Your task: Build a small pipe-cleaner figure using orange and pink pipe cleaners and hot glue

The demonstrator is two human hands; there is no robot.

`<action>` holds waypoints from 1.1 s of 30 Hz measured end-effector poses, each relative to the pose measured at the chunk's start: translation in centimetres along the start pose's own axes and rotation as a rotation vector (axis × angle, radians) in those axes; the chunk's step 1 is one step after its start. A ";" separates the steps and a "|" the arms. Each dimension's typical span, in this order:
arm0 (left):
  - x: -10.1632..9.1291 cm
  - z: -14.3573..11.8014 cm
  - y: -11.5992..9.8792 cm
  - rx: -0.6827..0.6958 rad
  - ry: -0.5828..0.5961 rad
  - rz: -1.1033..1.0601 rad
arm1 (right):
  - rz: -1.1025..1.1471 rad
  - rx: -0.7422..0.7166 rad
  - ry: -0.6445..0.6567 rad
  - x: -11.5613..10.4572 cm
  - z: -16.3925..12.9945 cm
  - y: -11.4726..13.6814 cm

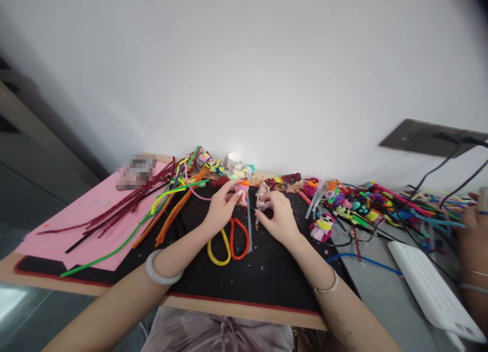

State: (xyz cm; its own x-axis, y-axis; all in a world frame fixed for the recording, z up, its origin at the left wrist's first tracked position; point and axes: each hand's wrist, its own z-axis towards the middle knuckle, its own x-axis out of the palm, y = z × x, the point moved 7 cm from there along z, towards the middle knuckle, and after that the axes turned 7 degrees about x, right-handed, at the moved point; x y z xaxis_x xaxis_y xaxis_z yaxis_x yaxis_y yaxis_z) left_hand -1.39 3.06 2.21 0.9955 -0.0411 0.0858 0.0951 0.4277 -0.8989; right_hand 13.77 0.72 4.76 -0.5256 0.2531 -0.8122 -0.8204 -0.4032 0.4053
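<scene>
While I watch from the head camera, my left hand (220, 205) rests on the black mat (267, 276), its fingertips pinched on a small pink figure with an orange top (242, 190) that stands near the mat's far edge. My right hand (277, 217) sits just beside it, fingers curled shut around a small pale pinkish piece (262, 195); what that piece is I cannot tell. Between the two hands a clear stick (249, 221) lies on the mat, and just below them lie scissors with one yellow and one red handle loop (229, 243). To the left, long pipe cleaners (152, 215) in red, orange and green sprawl over pink sheets (72, 225). To the right stands a small pink-and-yellow doll (322, 226), a tangle of coloured pieces behind it. Another person's hand (470, 225) shows at the right edge.
</scene>
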 end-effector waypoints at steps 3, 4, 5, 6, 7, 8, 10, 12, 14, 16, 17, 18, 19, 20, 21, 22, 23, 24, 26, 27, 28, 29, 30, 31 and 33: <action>0.8 -0.4 -0.4 0.028 0.102 0.097 | 0.090 -0.085 0.000 0.4 -0.6 1.4; 1.0 -0.5 -0.4 0.038 0.129 0.133 | 0.117 -0.097 -0.009 0.5 -0.8 1.7; 1.1 -0.6 -0.5 0.049 0.151 0.166 | 0.143 -0.107 -0.016 0.6 -1.0 1.9; 1.2 -0.6 -0.5 0.055 0.165 0.189 | 0.171 -0.110 -0.022 0.7 -1.1 2.1; 1.3 -0.7 -0.5 0.055 0.171 0.196 | 0.199 -0.108 -0.025 0.7 -1.2 2.1; 1.3 -0.7 -0.4 0.047 0.174 0.183 | 0.228 -0.102 -0.027 0.7 -1.2 2.1; 1.5 -0.6 -0.3 0.016 0.176 0.110 | 0.278 -0.075 -0.037 0.6 -1.1 1.8; 1.6 -0.5 -0.1 -0.024 0.179 0.017 | 0.314 -0.031 -0.055 0.4 -1.0 1.3; 1.7 -0.4 0.1 -0.070 0.185 -0.061 | 0.331 0.019 -0.069 0.3 -0.9 0.7; 1.9 -0.4 0.5 -0.123 0.194 -0.129 | 0.339 0.065 -0.072 0.4 -0.7 0.2; 1.9 -0.5 0.8 -0.149 0.200 -0.167 | 0.342 0.085 -0.070 0.5 -0.7 0.0; 2.0 -0.5 1.0 -0.171 0.208 -0.207 | 0.344 0.102 -0.068 0.6 -0.6 -0.2; 2.1 -0.6 1.1 -0.191 0.216 -0.248 | 0.346 0.117 -0.067 0.7 -0.5 -0.3; 2.2 -0.7 1.3 -0.208 0.219 -0.286 | 0.350 0.130 -0.068 0.7 -0.5 -0.5; 2.3 -0.8 1.4 -0.223 0.222 -0.321 | 0.356 0.142 -0.070 0.7 -0.5 -0.5; 2.3 -0.9 1.5 -0.239 0.222 -0.353 | 0.365 0.150 -0.072 0.7 -0.4 -0.6; 2.4 -1.0 1.6 -0.255 0.222 -0.381 | 0.375 0.158 -0.075 0.6 -0.4 -0.6; 2.5 -1.1 1.6 -0.269 0.223 -0.405 | 0.387 0.165 -0.078 0.6 -0.4 -0.6; 2.6 -1.2 1.6 -0.293 0.230 -0.447 | 0.413 0.179 -0.075 0.6 -0.4 -0.7; 2.7 -1.3 1.6 -0.301 0.233 -0.465 | 0.425 0.187 -0.070 0.6 -0.4 -0.7; 2.7 -1.3 1.5 -0.307 0.236 -0.482 | 0.437 0.196 -0.064 0.6 -0.4 -0.8; 2.7 -1.3 1.4 -0.316 0.238 -0.499 | 0.448 0.204 -0.058 0.7 -0.4 -0.9; 2.7 -1.4 1.3 -0.326 0.237 -0.516 | 0.456 0.211 -0.053 0.7 -0.4 -0.9; 2.8 -1.4 1.3 -0.339 0.240 -0.532 | 0.461 0.214 -0.049 0.8 -0.4 -1.0; 2.9 -1.5 1.2 -0.366 0.253 -0.542 | 0.458 0.214 -0.048 0.9 -0.4 -1.0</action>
State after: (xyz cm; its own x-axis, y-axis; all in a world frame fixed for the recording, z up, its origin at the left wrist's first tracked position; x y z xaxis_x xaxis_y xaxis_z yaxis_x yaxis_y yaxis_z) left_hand 1.63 2.06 0.70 0.7725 -0.3911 0.5003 0.5281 -0.0421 -0.8482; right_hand 14.23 0.97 3.45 -0.8477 0.1351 -0.5130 -0.5287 -0.2945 0.7961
